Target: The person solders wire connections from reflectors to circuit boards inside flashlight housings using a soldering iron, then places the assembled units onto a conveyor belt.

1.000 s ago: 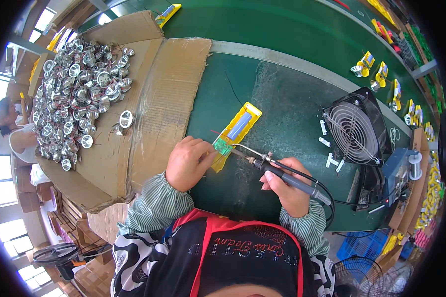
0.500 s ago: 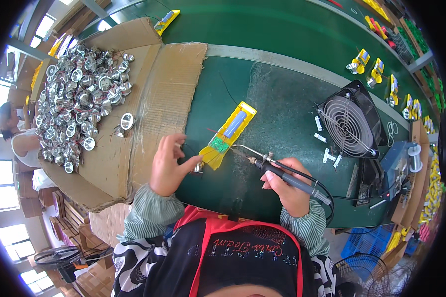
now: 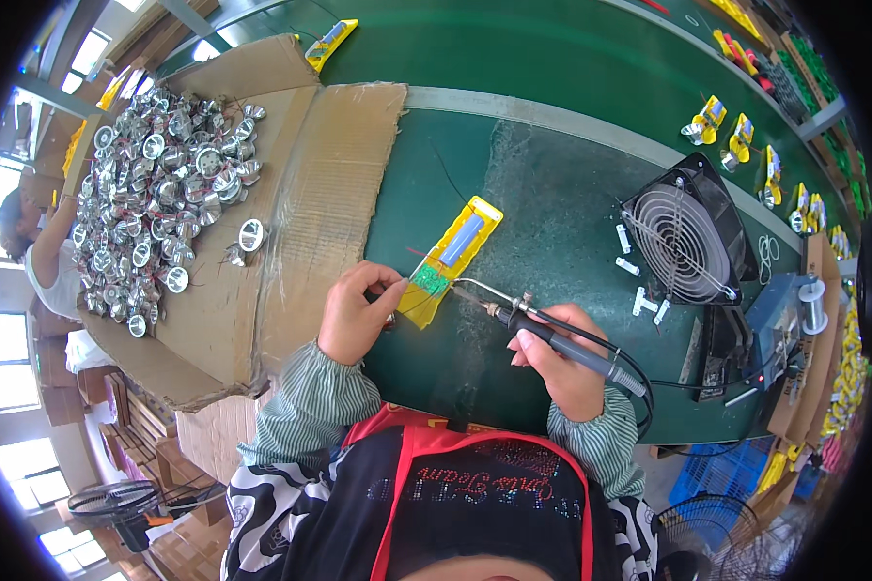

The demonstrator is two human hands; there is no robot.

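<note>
A yellow plastic housing (image 3: 486,215) lies slantwise on the bench, holding a blue cylindrical battery (image 3: 463,240) and a small green circuit board (image 3: 430,280). Beside the board, my left hand (image 3: 357,312) pinches thumb and forefinger together; what is between them is too small to make out, though thin wires run there. A shiny reflector piece is mostly hidden by that hand. In my right hand (image 3: 564,363) is a grey-handled soldering iron (image 3: 576,354), with its tip and a thin bent metal tube pointing at the board's right edge.
Left stands an open cardboard box (image 3: 325,184) heaped with silver reflector lamps (image 3: 165,194). A black fan (image 3: 686,232), small white parts (image 3: 641,301), a blue soldering station (image 3: 773,315) and a solder spool (image 3: 811,308) are right. Yellow housings (image 3: 741,136) line the green far surface. Another person (image 3: 44,242) sits far left.
My left hand has moved right to the board, and its spread fingers have closed into a pinch. The soldering iron has barely moved. The far-left person has shifted, an arm now raised.
</note>
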